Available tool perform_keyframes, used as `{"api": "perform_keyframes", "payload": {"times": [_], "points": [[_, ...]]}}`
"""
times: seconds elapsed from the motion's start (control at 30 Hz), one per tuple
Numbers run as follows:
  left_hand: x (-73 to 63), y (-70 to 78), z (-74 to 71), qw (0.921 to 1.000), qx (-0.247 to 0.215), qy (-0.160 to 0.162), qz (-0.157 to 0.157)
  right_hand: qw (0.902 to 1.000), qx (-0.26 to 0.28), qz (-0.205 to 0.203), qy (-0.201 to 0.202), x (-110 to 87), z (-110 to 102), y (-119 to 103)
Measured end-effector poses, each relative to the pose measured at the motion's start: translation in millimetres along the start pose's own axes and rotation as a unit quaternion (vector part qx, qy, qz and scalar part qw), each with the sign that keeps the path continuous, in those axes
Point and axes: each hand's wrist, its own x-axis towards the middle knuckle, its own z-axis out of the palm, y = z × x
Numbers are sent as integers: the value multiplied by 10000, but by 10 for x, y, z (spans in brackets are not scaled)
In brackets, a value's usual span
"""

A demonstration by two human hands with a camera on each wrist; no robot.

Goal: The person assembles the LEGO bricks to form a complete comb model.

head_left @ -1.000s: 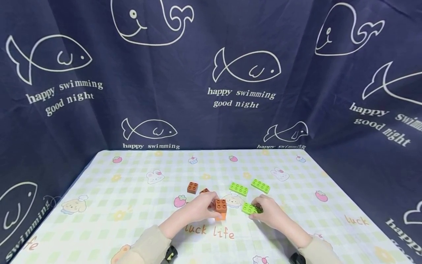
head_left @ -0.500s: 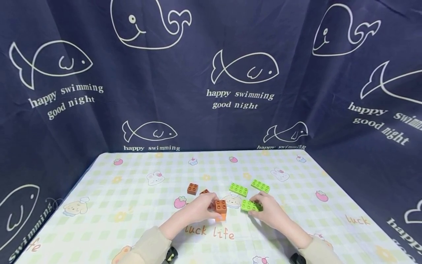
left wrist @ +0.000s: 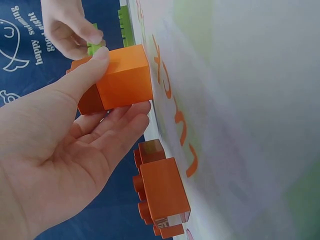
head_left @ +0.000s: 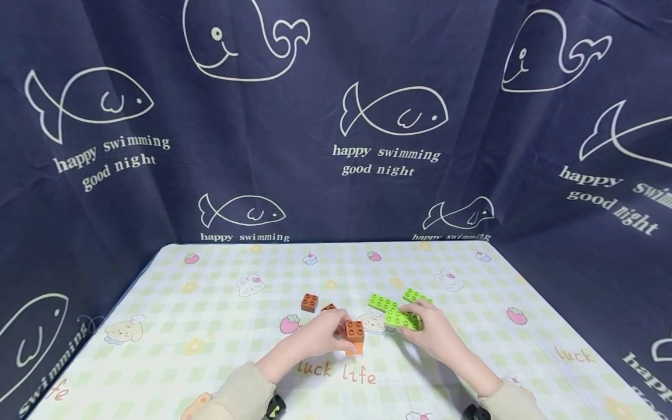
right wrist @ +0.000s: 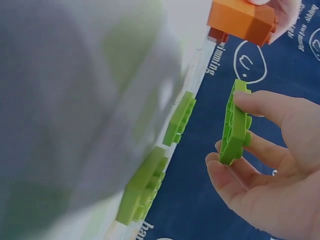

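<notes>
Near the middle of the table in the head view, my left hand (head_left: 322, 333) grips a stack of two toy bricks: a brown brick (head_left: 354, 330) on top of an orange brick (head_left: 354, 349). In the left wrist view the thumb lies along one side of the stack and the fingers along the other. My right hand (head_left: 433, 326) pinches a thin lime-green building brick (right wrist: 234, 125) between thumb and fingers, studs turned toward the palm in the right wrist view. This brick is raised above the table, to the right of the stack.
Two more green bricks lie beyond my right hand, one flat brick (head_left: 382, 301) and another (head_left: 417, 296) partly behind the fingers. On the left are a brown brick (head_left: 310, 302) and a second brown brick (head_left: 329, 306), partly hidden by my left hand. A dark blue curtain (head_left: 315, 175) hangs behind the table.
My right hand has lifted the green brick and shifted it slightly away from me, so it now overlaps the flat green brick behind. The left hand holds the stack in place.
</notes>
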Motion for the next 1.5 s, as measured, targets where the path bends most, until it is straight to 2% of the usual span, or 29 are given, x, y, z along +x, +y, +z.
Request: {"api": "perform_keyframes", "payload": {"times": [0.27,0.63,0.83,1.23,1.5], "points": [[7,-5,1,10000,45,26,64,9997,94,-126,165,36,-38,-85],[14,-2,10,9999,110,27,41,9996,25,-232,181,74,-23,-154],[10,10,18,9999,165,1,3,9986,49,-493,199,97,-17,-198],[2,32,17,9999,110,-14,-77,9973,259,-676,111,110,35,-295],[2,25,9,9999,153,-2,0,9931,316,-1129,-92,97,61,-321]]}}
